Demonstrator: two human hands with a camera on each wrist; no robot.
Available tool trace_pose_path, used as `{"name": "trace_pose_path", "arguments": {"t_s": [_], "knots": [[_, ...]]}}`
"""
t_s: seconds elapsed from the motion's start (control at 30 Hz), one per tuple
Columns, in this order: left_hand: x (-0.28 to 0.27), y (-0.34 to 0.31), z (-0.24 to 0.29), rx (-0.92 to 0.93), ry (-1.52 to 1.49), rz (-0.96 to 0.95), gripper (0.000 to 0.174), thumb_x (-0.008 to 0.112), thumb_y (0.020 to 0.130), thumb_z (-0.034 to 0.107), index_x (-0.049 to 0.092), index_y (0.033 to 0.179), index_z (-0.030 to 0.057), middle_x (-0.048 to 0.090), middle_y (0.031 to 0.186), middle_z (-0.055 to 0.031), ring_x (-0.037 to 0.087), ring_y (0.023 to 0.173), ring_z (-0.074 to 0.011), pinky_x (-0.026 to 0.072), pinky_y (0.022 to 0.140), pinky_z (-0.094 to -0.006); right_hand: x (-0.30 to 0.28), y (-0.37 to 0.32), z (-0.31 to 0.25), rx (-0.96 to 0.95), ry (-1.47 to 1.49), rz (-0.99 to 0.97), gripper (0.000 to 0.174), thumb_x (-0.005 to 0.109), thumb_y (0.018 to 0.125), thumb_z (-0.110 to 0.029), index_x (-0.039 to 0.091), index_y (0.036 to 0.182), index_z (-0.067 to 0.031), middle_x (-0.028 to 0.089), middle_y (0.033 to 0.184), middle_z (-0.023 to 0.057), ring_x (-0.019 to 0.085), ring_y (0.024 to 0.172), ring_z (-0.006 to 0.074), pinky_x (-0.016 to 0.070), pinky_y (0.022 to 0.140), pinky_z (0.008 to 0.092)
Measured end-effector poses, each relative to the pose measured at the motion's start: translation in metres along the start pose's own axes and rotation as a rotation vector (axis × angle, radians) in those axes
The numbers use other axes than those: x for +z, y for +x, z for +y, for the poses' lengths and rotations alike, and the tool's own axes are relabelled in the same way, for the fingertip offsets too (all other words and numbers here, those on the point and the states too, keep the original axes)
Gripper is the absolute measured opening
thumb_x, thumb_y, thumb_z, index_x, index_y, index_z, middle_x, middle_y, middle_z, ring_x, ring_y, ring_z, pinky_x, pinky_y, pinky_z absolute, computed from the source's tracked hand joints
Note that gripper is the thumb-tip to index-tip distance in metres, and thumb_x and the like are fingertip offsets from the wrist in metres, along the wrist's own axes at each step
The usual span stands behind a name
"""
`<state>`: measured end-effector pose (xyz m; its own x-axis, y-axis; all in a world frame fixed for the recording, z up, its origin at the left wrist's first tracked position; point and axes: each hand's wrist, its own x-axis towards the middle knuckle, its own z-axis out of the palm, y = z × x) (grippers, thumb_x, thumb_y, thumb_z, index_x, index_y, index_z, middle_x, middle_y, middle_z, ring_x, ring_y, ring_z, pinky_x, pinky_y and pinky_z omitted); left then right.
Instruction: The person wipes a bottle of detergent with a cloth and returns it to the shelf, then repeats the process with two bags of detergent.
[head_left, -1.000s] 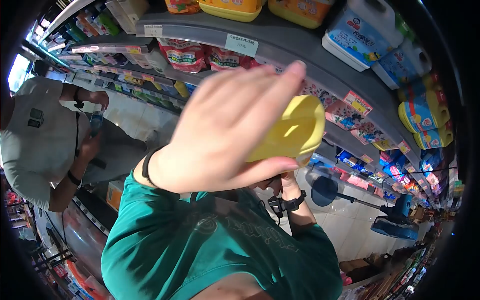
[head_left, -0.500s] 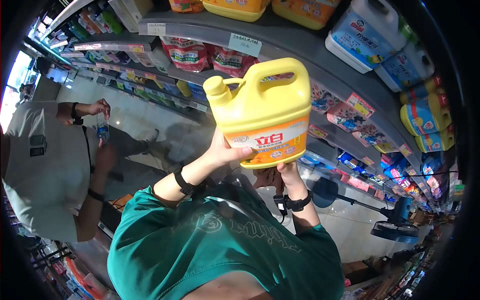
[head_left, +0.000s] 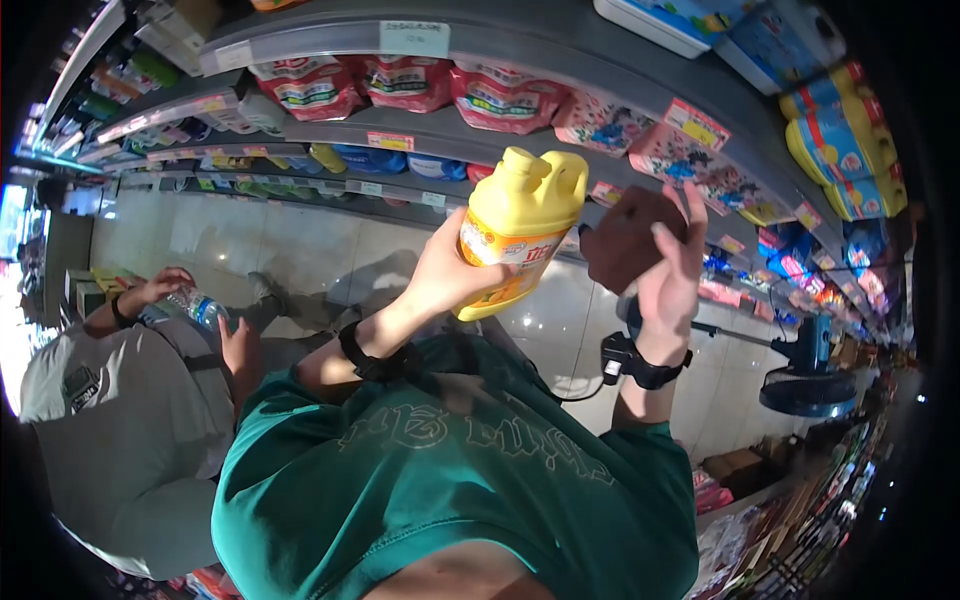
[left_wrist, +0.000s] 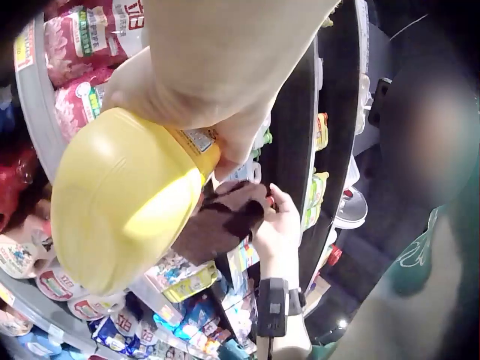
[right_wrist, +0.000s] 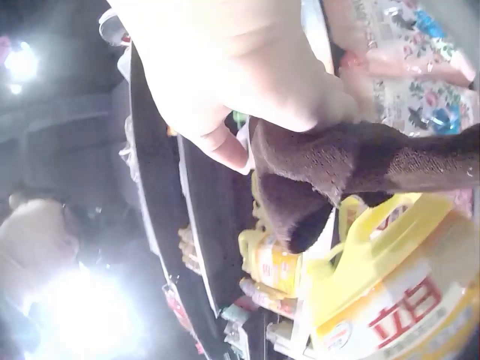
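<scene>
A yellow detergent jug (head_left: pixel 520 200) with an orange label is held up in front of the shelves, its capped spout at the top. My left hand (head_left: pixel 447 268) grips it around the label side; in the left wrist view the jug's smooth yellow bottom (left_wrist: pixel 124 202) faces the camera. To the right, apart from the jug, my right hand (head_left: pixel 668 285) pinches a brown cloth (head_left: pixel 625 240). The cloth hangs bunched from the fingers in the right wrist view, overlapping the jug's handle there.
Shelves (head_left: pixel 560 28) curve across the front, stocked with red pouches (head_left: pixel 505 95), floral packs and yellow jugs (head_left: pixel 845 145). At the left, another person (head_left: pixel 130 420) holds a clear bottle (head_left: pixel 200 307). A blue fan (head_left: pixel 808 390) stands at the right above the tiled floor.
The left hand, first raised before the camera, came down to grip the jug's side. The jug has since turned, and the right hand has moved off it to the right with the cloth.
</scene>
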<state>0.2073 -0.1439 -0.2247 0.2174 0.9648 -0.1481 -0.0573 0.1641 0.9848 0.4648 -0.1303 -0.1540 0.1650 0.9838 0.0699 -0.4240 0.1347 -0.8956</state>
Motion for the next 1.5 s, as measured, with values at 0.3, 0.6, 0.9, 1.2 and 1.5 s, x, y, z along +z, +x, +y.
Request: {"name": "trace_pose_path", "arguments": {"t_s": [0.3, 0.6, 0.9, 1.2, 1.5], "knots": [[0.005, -0.008, -0.011, -0.193, -0.088, -0.102, 0.068, 0.08, 0.071, 0.011, 0.049, 0.13, -0.0004, 0.064, 0.118, -0.0108, 0.063, 0.108, -0.02, 0.0503, 0.095, -0.0356, 0.042, -0.01, 0.071, -0.583, -1.019, -0.458, 0.031, 0.066, 0.085, -0.004, 0.064, 0.115, -0.0075, 0.055, 0.128, 0.0127, 0.052, 0.116, 0.0351, 0.0426, 0.099, 0.0439], [-0.004, -0.014, 0.001, -0.193, -0.145, -0.086, 0.065, 0.08, 0.072, 0.007, 0.05, 0.129, -0.0007, 0.064, 0.119, -0.0112, 0.062, 0.109, -0.02, 0.0497, 0.097, -0.0366, 0.011, 0.008, 0.087, -0.42, -0.91, -0.188, 0.021, 0.06, 0.091, -0.002, 0.062, 0.112, -0.0031, 0.06, 0.115, 0.0175, 0.059, 0.11, 0.0317, 0.0472, 0.093, 0.0365], [0.007, -0.015, 0.005, -0.139, 0.32, 0.019, 0.071, 0.083, 0.066, 0.035, 0.054, 0.121, 0.0022, 0.068, 0.109, -0.0128, 0.066, 0.103, -0.0221, 0.051, 0.091, -0.0361, 0.063, -0.025, 0.083, -0.298, -0.704, -0.046, 0.026, 0.059, 0.094, -0.006, 0.055, 0.12, -0.0012, 0.057, 0.115, 0.0177, 0.058, 0.107, 0.0314, 0.0458, 0.094, 0.0387], [-0.007, -0.017, -0.002, -0.1, 0.007, -0.063, 0.067, 0.082, 0.069, 0.017, 0.052, 0.127, 0.0001, 0.065, 0.116, -0.0111, 0.064, 0.107, -0.0204, 0.0496, 0.096, -0.0358, 0.043, -0.017, 0.079, -0.397, -0.993, -0.084, 0.026, 0.057, 0.093, -0.003, 0.055, 0.119, -0.0017, 0.055, 0.117, 0.0185, 0.054, 0.111, 0.0369, 0.0436, 0.098, 0.0427], [-0.008, -0.021, 0.008, -0.131, -0.159, -0.089, 0.068, 0.082, 0.069, 0.01, 0.05, 0.128, -0.0004, 0.064, 0.12, -0.0114, 0.061, 0.111, -0.0209, 0.0473, 0.1, -0.0368, 0.028, -0.013, 0.063, -0.387, -1.063, -0.039, 0.023, 0.057, 0.095, -0.004, 0.055, 0.118, -0.0027, 0.057, 0.111, 0.018, 0.057, 0.104, 0.0362, 0.0471, 0.09, 0.0419]]}}
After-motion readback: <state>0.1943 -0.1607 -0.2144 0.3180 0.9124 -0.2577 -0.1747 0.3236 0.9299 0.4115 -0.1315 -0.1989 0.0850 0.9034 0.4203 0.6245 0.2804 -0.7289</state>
